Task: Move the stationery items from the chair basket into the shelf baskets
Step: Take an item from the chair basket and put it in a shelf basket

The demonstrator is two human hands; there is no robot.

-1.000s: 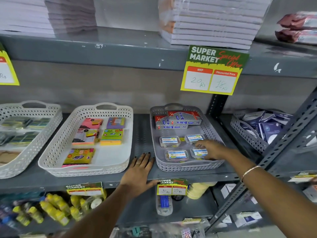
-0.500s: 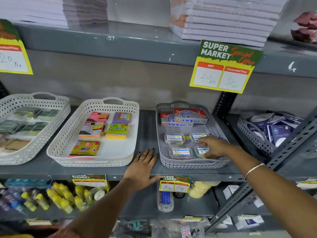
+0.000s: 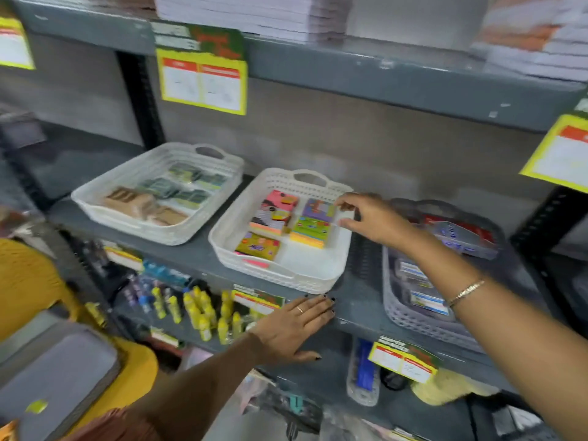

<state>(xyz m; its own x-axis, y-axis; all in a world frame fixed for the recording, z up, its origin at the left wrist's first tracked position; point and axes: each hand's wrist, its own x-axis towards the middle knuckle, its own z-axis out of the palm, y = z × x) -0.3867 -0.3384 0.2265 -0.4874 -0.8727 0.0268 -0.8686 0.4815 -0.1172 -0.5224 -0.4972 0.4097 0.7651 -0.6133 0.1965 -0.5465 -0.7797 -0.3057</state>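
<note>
Head view: right hand [image 3: 370, 218] over the right wall of the white perforated plastic shelf basket [image 3: 254, 268], fingers pinching at something pale, too blurred to name. Left hand [image 3: 294, 327] flat and open on the grey metal shelf edge [image 3: 356, 316]. Colourful sticky-note packs [image 3: 288, 222] already shelved. Grey basket on yellow chair [image 3: 54, 374] apparently near empty, so close to finished.

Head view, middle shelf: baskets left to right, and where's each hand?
White basket of dark and brown packs → white basket of colourful pads, right hand over its right rim pinching something small and clear → grey basket. Left hand lies flat on the shelf edge in front of the middle basket.
</note>
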